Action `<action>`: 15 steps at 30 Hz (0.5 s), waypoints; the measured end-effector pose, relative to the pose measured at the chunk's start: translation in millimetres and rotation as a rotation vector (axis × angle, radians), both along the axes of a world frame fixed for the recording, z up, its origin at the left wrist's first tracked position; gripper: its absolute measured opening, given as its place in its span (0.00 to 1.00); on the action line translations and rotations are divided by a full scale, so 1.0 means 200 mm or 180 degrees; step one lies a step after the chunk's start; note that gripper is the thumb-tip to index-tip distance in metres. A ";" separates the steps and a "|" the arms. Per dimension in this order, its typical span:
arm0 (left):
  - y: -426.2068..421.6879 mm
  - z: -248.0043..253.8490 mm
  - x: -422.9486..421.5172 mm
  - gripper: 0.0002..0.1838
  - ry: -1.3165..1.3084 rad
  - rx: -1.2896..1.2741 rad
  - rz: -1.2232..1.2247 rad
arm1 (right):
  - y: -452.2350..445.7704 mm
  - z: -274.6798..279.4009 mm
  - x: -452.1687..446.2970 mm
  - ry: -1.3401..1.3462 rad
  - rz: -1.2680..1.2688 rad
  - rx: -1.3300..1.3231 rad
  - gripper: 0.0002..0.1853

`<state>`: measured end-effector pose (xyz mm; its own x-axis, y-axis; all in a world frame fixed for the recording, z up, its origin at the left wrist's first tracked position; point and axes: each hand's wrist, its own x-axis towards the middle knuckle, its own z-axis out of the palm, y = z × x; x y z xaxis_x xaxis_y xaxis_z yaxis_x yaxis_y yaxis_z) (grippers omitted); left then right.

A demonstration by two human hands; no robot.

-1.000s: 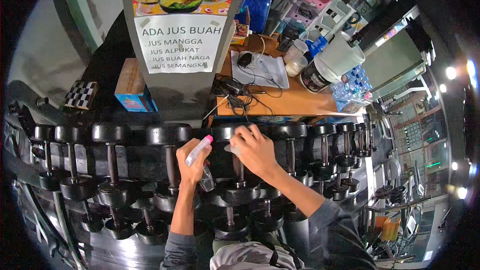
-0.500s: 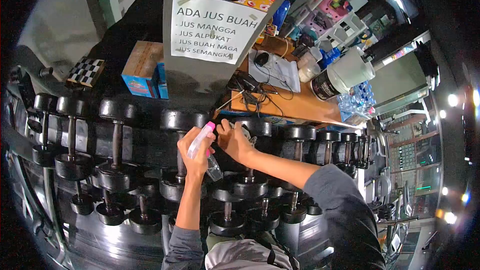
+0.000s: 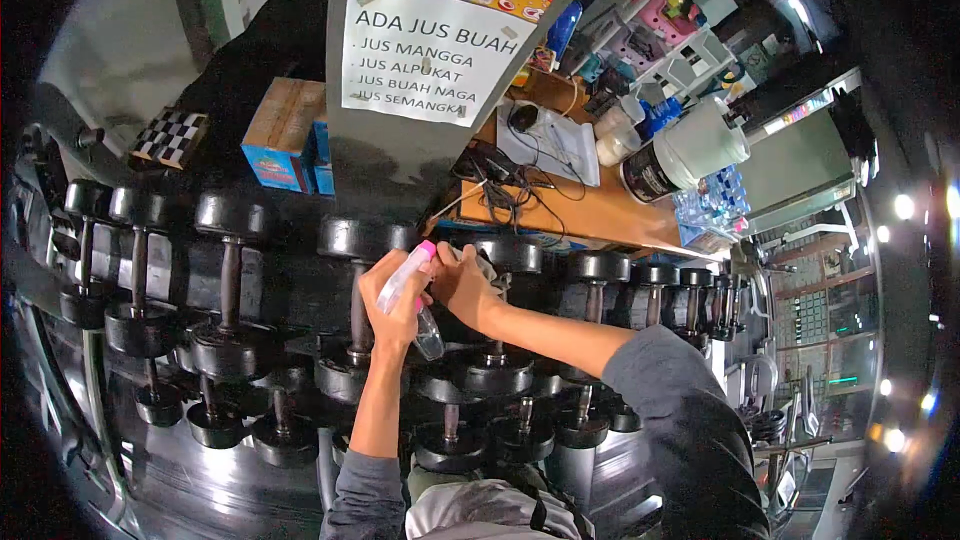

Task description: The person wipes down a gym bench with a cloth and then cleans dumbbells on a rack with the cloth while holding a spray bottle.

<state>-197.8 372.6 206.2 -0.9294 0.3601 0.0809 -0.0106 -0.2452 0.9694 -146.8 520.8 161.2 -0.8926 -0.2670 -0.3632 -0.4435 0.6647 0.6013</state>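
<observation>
My left hand [image 3: 393,302] is wrapped round a clear spray bottle [image 3: 430,335] with a pink-tipped nozzle, above the dumbbell rack. Close beside it, my right hand [image 3: 466,285] has its fingers bent round a greyish cloth [image 3: 488,270], of which only a part shows. That hand is at the upper head of a black dumbbell [image 3: 515,255]. Another black dumbbell [image 3: 362,238] lies just behind and left of my left hand. The fingertips of my right hand are partly hidden.
More dumbbells [image 3: 230,285] line the rack on both sides. Behind stand a pillar with a paper sign [image 3: 415,55], a cardboard box [image 3: 283,135] and a wooden desk [image 3: 600,215] bearing cables, a white bucket [image 3: 700,145] and bottles. Gym equipment stands at the right.
The view has shifted left, so the pillar and desk appear farther right. My right hand has moved left, in from the dumbbell's side, close to my left hand, which still holds the bottle.
</observation>
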 end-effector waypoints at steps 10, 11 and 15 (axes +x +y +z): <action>0.04 0.02 0.02 0.14 -0.0135 0.0084 -0.0085 | 0.21 0.59 0.22 0.0946 -0.1053 -0.1736 0.04; 0.04 0.04 0.02 0.14 -0.0174 -0.0003 -0.0182 | 0.26 0.61 0.27 0.0963 -0.1068 -0.1735 0.04; 0.04 0.06 0.02 0.13 -0.0190 -0.0279 -0.0546 | 0.39 0.59 0.44 0.1587 -0.1941 -0.2685 0.12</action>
<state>-193.2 381.1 218.8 -0.8561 0.5168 -0.0110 -0.1029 -0.1494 0.9834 -59.7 599.0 278.7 -0.9509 0.2680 0.1548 0.2516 0.9606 -0.1180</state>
